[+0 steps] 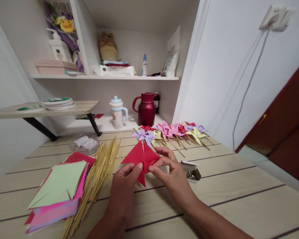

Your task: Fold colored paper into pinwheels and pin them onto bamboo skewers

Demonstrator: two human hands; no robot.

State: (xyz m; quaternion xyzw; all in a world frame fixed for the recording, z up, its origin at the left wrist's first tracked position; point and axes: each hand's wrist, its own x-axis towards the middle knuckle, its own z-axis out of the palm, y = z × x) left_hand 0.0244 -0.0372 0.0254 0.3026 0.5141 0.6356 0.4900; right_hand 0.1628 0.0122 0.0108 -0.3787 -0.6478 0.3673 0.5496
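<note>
A: What's on the counter?

B: Paper stack lower left, sticks beside it, pinwheels centre, within easy reach.

A: And the hands?

B: Left hand and right hand both pinch the red paper at centre frame, raised off the counter to keep its folds together. Pin box sits right.

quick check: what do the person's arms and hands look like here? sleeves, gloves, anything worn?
Both hands are bare: no gloves on the left hand or the right hand. Forearms are uncovered right to the frame's lower edge, no sleeves in view. No watch, bands, rings or markings visible on either wrist.
</note>
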